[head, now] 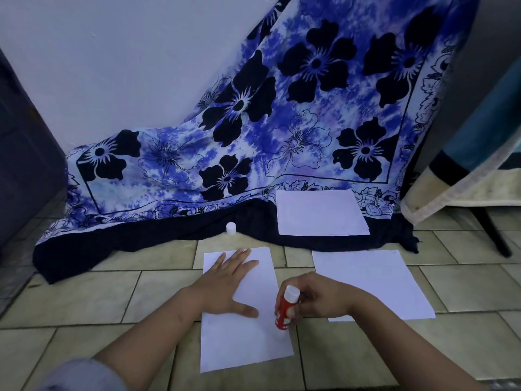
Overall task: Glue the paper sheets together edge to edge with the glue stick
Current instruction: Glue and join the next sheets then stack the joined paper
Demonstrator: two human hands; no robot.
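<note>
A white paper sheet (253,334) lies on the tiled floor in front of me. My left hand (225,283) rests flat on its upper half, fingers spread. My right hand (318,297) grips a red glue stick (284,310), held tip down at the sheet's right edge. A second white sheet (375,280) lies on the floor to the right, partly under my right wrist. A stack of white sheets (321,213) sits further back on the cloth. The glue stick's white cap (231,228) stands on the dark cloth hem.
A blue floral cloth (253,136) drapes from the wall down onto the floor behind the sheets. A dark cabinet (22,153) stands at the left. A chair with a towel (479,179) and a dark leg stands at the right.
</note>
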